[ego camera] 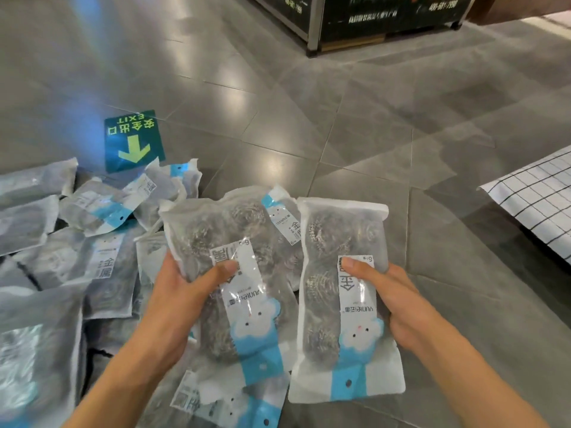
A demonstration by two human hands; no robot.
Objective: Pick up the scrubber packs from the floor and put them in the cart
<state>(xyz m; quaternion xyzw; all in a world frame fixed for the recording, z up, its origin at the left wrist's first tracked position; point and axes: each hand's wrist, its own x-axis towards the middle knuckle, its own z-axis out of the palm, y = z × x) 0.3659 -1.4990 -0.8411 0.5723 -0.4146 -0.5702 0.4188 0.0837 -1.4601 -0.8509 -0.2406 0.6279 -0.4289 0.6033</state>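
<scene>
I have one scrubber pack in each hand, both lifted clear of the floor [355, 125]. My left hand [179, 291] grips the left pack [222, 242] from its left edge, thumb pressed across the printed label and the other fingers curled behind where I can't see them. My right hand [398, 301] grips the right pack [333, 242] from its right edge in the same way, thumb on the label.

What the coming move turns on, I think, is how these two lie. Both packs run lengthwise away from me, their blue cloud-printed ends toward my body and their plain sealed ends pointing out ahead, the left one tilted a little to the left. They sit side by side, nearly touching along their inner edges.

The cart is nowhere in view (only a dark display stand [370, 23] far ahead and a grid-patterned sheet [537, 199] off to my right), so I can't say which hand is nearer to it; I'd judge I have to turn before either pack can go in.

The pile of packs [92, 230] yet to be gathered lies on the floor to my left, closer to my left hand, with more under my wrists.
</scene>
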